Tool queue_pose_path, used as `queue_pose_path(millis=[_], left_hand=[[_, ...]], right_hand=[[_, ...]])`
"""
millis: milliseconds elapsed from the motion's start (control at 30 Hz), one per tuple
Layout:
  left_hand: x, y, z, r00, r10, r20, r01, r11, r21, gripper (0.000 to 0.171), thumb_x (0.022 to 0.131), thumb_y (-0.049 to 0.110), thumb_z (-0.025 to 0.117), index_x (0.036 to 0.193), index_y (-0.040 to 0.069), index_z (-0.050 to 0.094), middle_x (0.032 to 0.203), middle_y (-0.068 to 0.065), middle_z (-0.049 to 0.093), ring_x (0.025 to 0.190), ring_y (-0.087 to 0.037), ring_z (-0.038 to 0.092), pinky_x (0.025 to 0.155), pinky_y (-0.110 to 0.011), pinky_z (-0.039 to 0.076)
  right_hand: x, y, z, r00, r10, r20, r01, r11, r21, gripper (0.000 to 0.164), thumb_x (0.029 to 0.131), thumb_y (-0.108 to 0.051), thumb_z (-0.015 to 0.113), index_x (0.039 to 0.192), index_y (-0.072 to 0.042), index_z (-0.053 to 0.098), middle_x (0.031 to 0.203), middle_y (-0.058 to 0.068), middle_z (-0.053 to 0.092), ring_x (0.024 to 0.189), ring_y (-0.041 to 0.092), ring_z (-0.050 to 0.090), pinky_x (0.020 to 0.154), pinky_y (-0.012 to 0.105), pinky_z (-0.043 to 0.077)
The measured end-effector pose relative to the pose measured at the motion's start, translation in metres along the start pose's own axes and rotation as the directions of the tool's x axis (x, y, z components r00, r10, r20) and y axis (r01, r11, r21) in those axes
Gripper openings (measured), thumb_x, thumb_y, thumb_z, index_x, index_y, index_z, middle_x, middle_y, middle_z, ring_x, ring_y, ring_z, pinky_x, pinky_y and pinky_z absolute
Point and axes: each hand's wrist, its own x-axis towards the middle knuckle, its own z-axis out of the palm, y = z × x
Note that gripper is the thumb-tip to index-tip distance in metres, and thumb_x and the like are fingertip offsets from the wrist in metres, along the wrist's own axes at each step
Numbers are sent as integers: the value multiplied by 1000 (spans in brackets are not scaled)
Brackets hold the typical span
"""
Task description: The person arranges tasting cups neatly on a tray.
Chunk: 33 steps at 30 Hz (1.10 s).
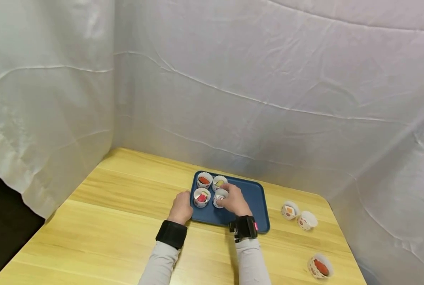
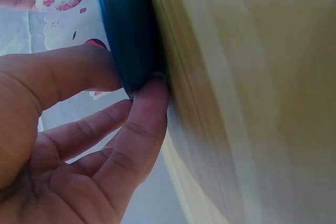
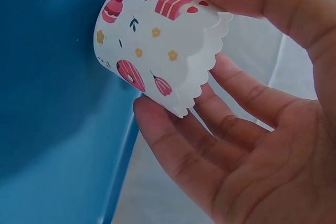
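Note:
A dark blue tray (image 1: 255, 200) lies on the wooden table. At its left edge my left hand (image 1: 181, 208) pinches the rim, thumb above and a finger below in the left wrist view. My right hand (image 1: 235, 202) holds a scalloped white paper baking cup (image 3: 144, 40) printed with cakes and flowers, thumb on one side and fingers on the other. That cup is on or just above the tray. Beside it are a cup with a red-and-white piece (image 1: 202, 199), a cup with an orange-red piece (image 1: 204, 182) and one with a yellowish piece (image 1: 219, 184).
Right of the tray, a cup with an orange-and-white piece (image 1: 289, 211) touches another paper cup (image 1: 307, 221). Nearer the front right stands a cup with an orange-red piece (image 1: 320, 266). Pale curtains (image 1: 233, 79) hang behind and beside the wooden table (image 1: 108, 225).

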Motion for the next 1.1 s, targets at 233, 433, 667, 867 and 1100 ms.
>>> queue_pose_path(millis=[233, 433, 667, 867, 1100], left_hand=[[-2, 2, 2, 1000, 6, -3, -6, 1000, -7, 33, 81, -14, 68, 114, -13, 63, 106, -26, 68, 96, -35, 67, 90, -49, 56], [-3, 6, 7, 999, 25, 24, -25, 1000, -10, 34, 80, -14, 68, 113, -13, 63, 106, -26, 68, 96, -35, 67, 90, -49, 56], [-3, 12, 13, 998, 34, 57, -34, 999, -12, 36, 82, -13, 68, 117, -13, 62, 110, -27, 68, 99, -35, 67, 91, -49, 56], [0, 10, 12, 996, 45, 78, -45, 999, -2, 34, 84, -12, 68, 117, -13, 62, 109, -27, 67, 96, -35, 66, 89, -49, 56], [10, -1, -2, 997, 58, 58, -59, 998, 20, 32, 83, -14, 65, 114, -15, 62, 105, -28, 67, 93, -36, 66, 86, -50, 56]], right_hand=[[-3, -5, 2, 999, -37, 31, 37, 999, -7, 57, 85, -12, 81, 137, -1, 59, 137, 19, 60, 123, 37, 58, 96, 54, 52], [-10, 0, 0, 999, -30, 26, 30, 1000, 1, 58, 85, -12, 81, 137, 1, 59, 138, 20, 59, 124, 39, 56, 95, 55, 52], [-22, 7, -8, 1000, -1, -4, 1, 1000, 10, 56, 85, -11, 80, 136, 1, 59, 137, 22, 60, 124, 41, 57, 97, 56, 51], [-38, 15, -21, 997, 39, -61, -40, 999, -24, 55, 88, -11, 78, 138, -1, 58, 139, 21, 58, 121, 40, 57, 96, 53, 51], [-49, 30, -33, 990, 74, -120, -76, 997, -20, 58, 87, -12, 79, 139, 0, 56, 138, 21, 59, 118, 38, 59, 95, 50, 52]])
